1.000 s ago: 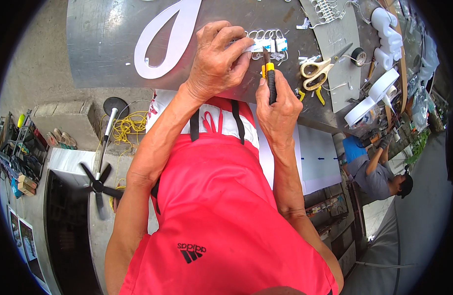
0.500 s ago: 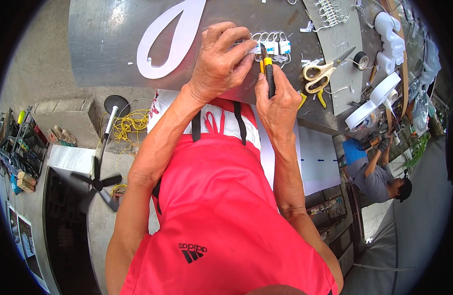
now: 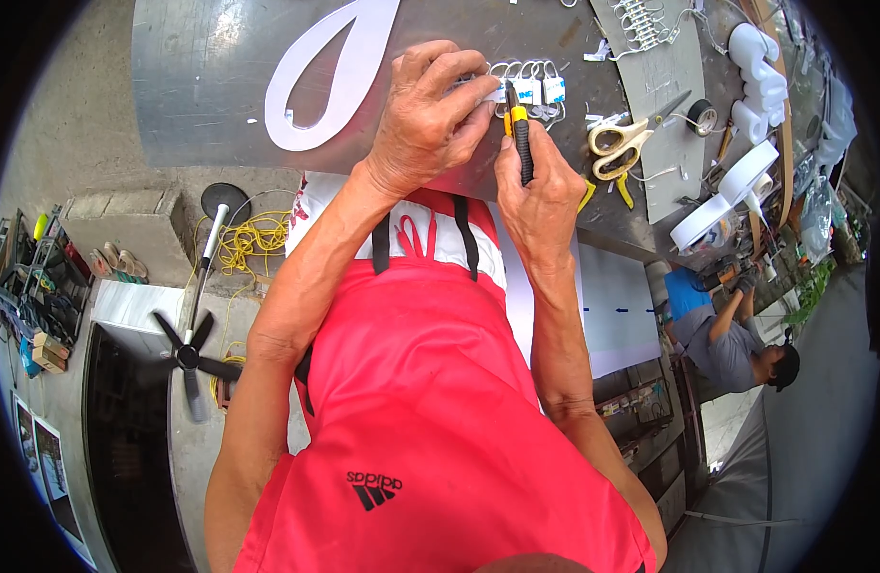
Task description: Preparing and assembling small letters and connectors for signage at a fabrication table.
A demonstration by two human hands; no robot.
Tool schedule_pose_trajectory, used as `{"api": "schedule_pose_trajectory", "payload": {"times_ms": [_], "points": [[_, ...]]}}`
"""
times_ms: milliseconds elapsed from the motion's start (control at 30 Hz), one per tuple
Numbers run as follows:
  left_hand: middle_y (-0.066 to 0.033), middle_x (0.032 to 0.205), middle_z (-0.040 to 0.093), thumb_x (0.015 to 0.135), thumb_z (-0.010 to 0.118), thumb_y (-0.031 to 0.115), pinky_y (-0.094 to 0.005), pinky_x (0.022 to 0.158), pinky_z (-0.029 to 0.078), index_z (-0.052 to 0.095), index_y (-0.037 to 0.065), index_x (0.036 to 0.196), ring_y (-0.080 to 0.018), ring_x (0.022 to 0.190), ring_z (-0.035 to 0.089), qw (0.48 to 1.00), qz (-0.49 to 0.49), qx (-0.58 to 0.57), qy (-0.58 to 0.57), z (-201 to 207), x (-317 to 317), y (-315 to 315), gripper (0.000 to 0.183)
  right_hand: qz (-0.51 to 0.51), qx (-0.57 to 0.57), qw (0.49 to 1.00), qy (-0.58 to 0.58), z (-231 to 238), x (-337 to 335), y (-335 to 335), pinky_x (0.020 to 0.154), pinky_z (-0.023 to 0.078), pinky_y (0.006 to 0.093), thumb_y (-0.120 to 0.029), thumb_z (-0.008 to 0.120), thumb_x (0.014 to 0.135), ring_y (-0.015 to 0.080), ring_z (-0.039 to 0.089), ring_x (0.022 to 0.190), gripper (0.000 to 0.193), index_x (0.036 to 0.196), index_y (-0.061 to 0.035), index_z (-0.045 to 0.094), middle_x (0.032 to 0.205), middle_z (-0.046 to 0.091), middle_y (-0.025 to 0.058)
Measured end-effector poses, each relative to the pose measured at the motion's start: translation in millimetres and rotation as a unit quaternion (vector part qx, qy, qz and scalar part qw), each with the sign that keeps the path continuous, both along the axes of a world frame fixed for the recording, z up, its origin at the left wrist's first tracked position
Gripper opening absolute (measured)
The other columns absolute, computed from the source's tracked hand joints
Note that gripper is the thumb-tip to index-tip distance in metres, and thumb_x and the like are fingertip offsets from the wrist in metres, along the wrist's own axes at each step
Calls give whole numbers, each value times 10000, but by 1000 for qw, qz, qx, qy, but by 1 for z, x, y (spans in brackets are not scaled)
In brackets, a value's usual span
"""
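In my right hand point(image 3: 545, 186) is a box cutter point(image 3: 519, 138) with a black and yellow handle. Its tip meets a row of small white modules point(image 3: 528, 91), which have blue-printed backing and are linked by looped white wires. My left hand point(image 3: 435, 115) is closed over the left end of this row, its fingertips pinching there and hiding that part. Both hands rest at the near side of the grey metal table point(image 3: 211, 115).
A white teardrop-shaped piece point(image 3: 285, 91) lies left of my hands. To the right are scissors point(image 3: 617, 148), black tape point(image 3: 702, 116), more wired modules point(image 3: 645, 24) and a white curled strip point(image 3: 727, 196). Below stands a fan point(image 3: 188, 357); another person point(image 3: 727, 334) is at far right.
The box cutter and my right hand have shifted very slightly; the tip stays at the module row. My left hand holds its place. The fan blades have turned.
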State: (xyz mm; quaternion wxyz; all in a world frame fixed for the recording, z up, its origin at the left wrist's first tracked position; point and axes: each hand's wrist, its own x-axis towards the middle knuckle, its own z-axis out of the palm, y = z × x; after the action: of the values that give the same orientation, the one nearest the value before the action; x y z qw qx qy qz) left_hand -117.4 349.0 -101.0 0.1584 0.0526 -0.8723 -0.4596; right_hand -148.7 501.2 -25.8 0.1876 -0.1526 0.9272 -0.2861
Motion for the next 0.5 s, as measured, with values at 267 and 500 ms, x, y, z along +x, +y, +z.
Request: {"api": "schedule_pose_trajectory", "payload": {"times_ms": [267,500], "points": [[-27,1094,631,715,778,71,-411,949,413,725,73,989,-266,1118,548,1000,5,7,0,-4,1,3,279,8,28,1000,-2,1,6,1,528,485,453,-22,674,886,369,642,598,221,1088,18,594,761,628,181],[-31,1095,632,715,782,70,-413,947,420,726,69,994,-272,1119,548,1000,8,11,4,-6,0,3,285,4,38,999,-9,4,17,9,551,501,449,-16,671,888,380,662,639,272,1143,50,601,793,644,199]]}}
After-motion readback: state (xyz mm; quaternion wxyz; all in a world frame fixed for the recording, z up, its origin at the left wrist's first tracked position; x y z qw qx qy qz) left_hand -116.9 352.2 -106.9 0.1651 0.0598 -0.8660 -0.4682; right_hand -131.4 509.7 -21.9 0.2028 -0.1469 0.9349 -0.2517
